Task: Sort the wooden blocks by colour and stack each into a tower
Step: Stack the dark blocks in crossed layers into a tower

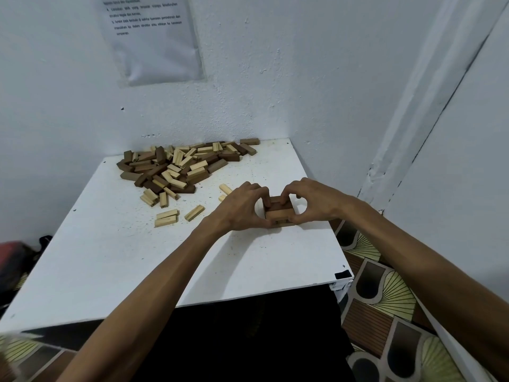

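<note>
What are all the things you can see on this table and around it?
table: one, white, set in the wall corner
pile of blocks: one, dark brown and pale mixed, far left part of the table
loose blocks: several, pale, scattered between the pile and the hands
tower: one, brown, short, right side of the table
paper: one, white with printed text, on the wall above the pile
mat: one, brown, black and cream pattern, right of the table
left hand: one, grips the tower's left side
right hand: one, grips the tower's right side
</note>
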The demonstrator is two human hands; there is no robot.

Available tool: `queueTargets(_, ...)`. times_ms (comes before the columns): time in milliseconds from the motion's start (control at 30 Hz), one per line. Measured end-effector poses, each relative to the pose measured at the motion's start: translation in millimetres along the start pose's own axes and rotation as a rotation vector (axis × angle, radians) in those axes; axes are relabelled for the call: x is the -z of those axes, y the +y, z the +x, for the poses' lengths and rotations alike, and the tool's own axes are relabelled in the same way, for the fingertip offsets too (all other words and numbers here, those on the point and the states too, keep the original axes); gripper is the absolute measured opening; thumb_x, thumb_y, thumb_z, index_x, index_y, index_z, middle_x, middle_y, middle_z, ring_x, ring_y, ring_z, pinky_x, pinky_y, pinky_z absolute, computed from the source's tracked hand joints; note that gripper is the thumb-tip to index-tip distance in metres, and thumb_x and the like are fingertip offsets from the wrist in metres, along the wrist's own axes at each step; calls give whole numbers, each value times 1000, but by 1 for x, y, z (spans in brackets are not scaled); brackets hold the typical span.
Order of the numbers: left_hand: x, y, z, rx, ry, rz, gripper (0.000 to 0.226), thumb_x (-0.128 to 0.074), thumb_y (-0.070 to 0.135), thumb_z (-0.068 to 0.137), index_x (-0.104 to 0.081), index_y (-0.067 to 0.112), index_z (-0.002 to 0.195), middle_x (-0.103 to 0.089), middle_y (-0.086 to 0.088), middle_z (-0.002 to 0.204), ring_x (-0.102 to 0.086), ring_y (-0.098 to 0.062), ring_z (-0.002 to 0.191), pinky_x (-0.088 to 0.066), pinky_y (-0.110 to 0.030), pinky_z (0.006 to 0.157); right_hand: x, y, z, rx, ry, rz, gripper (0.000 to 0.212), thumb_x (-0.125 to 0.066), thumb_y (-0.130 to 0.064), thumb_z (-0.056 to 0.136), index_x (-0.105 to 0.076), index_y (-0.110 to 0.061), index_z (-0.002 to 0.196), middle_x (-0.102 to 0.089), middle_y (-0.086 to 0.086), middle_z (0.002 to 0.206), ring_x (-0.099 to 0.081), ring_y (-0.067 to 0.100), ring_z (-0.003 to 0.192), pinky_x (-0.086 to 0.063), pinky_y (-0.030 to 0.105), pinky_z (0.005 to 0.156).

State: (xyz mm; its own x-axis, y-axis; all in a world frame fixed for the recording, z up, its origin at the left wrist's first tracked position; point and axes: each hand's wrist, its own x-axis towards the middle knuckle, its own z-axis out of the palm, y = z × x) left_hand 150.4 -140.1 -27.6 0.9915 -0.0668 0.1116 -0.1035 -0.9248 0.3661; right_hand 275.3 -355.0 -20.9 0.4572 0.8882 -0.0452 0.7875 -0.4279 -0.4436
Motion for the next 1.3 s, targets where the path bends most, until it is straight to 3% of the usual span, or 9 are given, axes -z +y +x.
queueTargets(300, 1, 3, -2, 27, -5, -31, 51, -85, 54, 72, -58, 26, 105, -59, 6, 103, -48, -19, 100, -36, -32, 71, -5, 4, 0, -2, -1, 30, 44, -80, -40, 82, -56, -37, 119, -57, -18, 118, -51, 9, 106, -43, 28, 86)
queueTargets(433, 4, 7, -6, 82, 3, -97, 61, -88, 49, 72, -53, 24, 116, -54, 9, 105, -50, -17, 102, -44, -34, 75, -5, 3, 0, -7, 3, 43, 44, -80, -38, 83, -57, -34, 120, -56, -18, 117, -51, 9, 107, -40, 25, 84)
queueTargets(633, 0, 4, -4, 70, 4, -122, 73, -88, 50, 70, -48, 22, 125, -60, 6, 120, -51, -19, 106, -44, -34, 77, -7, 6, -1, -35, -4, 101, 51, -78, -38, 84, -53, -35, 127, -55, -18, 126, -53, 7, 110, -40, 21, 79)
queueTargets(733, -1, 5, -4, 63, 20, -121, 75, -89, 50, 70, -49, 21, 126, -61, 6, 121, -51, -19, 105, -47, -37, 83, -7, 7, -1, -32, -3, 128, 55, -78, -37, 84, -51, -34, 132, -55, -19, 128, -54, 6, 110, -41, 20, 80)
queueTargets(1300, -7, -1, -1, 39, 64, -90, 80, -87, 56, 69, -50, 21, 130, -62, 8, 123, -50, -14, 104, -41, -33, 80, -9, 10, 3, -12, 13, 69, 69, -81, -36, 82, -47, -30, 141, -54, -15, 132, -55, 10, 108, -42, 20, 81)
